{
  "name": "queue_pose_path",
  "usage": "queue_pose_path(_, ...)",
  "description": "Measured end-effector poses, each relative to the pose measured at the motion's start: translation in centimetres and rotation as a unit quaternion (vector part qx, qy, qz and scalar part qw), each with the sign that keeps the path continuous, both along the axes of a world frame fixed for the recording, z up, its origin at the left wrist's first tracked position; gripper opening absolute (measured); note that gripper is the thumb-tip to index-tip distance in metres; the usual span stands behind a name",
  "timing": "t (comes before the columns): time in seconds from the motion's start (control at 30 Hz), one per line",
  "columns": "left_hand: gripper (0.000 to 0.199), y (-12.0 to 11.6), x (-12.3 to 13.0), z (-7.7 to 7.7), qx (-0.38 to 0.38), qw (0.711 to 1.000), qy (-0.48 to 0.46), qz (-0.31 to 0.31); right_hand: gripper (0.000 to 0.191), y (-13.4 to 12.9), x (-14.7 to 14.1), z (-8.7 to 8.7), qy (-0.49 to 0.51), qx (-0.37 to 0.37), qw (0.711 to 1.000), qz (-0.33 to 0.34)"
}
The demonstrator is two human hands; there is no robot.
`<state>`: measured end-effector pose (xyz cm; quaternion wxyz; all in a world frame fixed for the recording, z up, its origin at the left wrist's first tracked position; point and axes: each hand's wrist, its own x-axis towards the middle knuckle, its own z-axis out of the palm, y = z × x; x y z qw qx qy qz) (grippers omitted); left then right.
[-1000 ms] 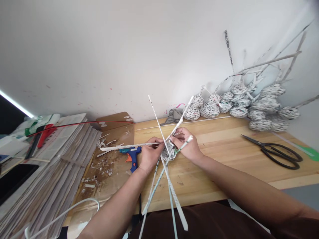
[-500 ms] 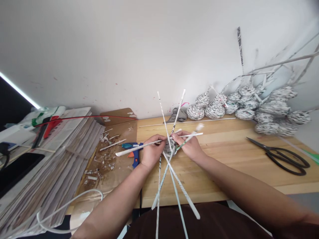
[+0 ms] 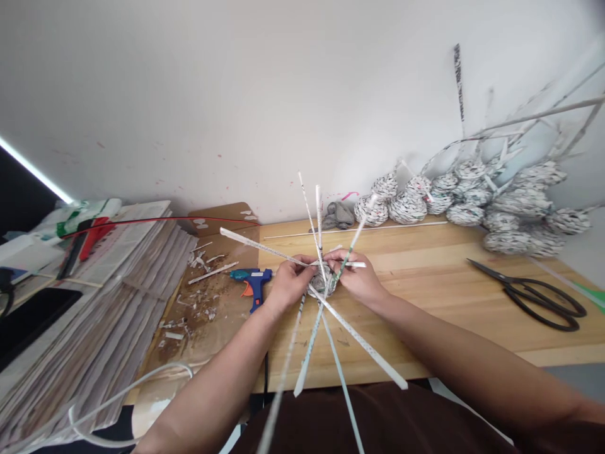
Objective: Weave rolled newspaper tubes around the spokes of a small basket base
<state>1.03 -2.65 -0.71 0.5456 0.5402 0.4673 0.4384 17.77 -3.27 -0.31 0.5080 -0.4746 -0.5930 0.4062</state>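
A small woven paper piece (image 3: 321, 285) sits between my hands over the wooden table, with several long rolled paper strips fanning out from it. My left hand (image 3: 292, 280) is closed on its left side, fingers pinching a paper strip near the weave. On the right side, my right hand (image 3: 359, 277) has its fingers closed around another strip. One long strip (image 3: 363, 343) slants down to the right, and a green-marked one (image 3: 352, 246) rises past my right fingers. The fingertips partly hide the weave.
A blue glue gun (image 3: 255, 287) lies left of my left hand, near paper scraps. Black scissors (image 3: 543, 296) rest at right. Woven paper gourds (image 3: 409, 205) line the wall. Stacked newspaper strips (image 3: 118, 296), a phone (image 3: 35, 321) and a red-handled tool (image 3: 93, 238) are at left.
The woven piece and its strips have turned: the left strip now points up-left, and the lower right strip has swung outward. My hands remain nearly in place with slightly shifted fingers.
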Motion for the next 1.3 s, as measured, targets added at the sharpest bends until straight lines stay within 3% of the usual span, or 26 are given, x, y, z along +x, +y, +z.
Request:
queue_pose_path(0.13,0.037,-0.1,0.1,0.3,-0.043,0.997,-0.067,-0.023,0.014,0.1,0.1,-0.2,-0.001,0.015,1.000,0.004)
queue_pose_path(0.3,0.032,0.1,0.0,-0.1,-0.004,1.000,-0.023,0.018,0.014,-0.3,-0.1,-0.3,0.005,0.057,0.998,-0.002)
queue_pose_path(0.5,0.030,0.1,0.1,-0.1,0.007,0.999,-0.039,0.036,0.012,-0.6,-0.1,0.1,-0.018,0.021,1.000,-0.014)
queue_pose_path(0.77,0.030,0.2,-0.1,-0.7,-0.003,0.998,-0.056,0.016,0.013,-0.7,0.2,0.5,-0.087,0.039,0.995,0.002)
queue_pose_path(1.13,0.024,-0.2,0.0,-0.1,0.042,0.999,0.022,0.009,0.020,-0.9,0.4,0.2,-0.156,0.148,0.976,0.027)
queue_pose_path(1.3,0.022,-0.1,-0.1,0.0,0.064,0.996,0.054,0.007,0.020,-1.0,0.3,0.1,-0.129,0.120,0.984,0.035)
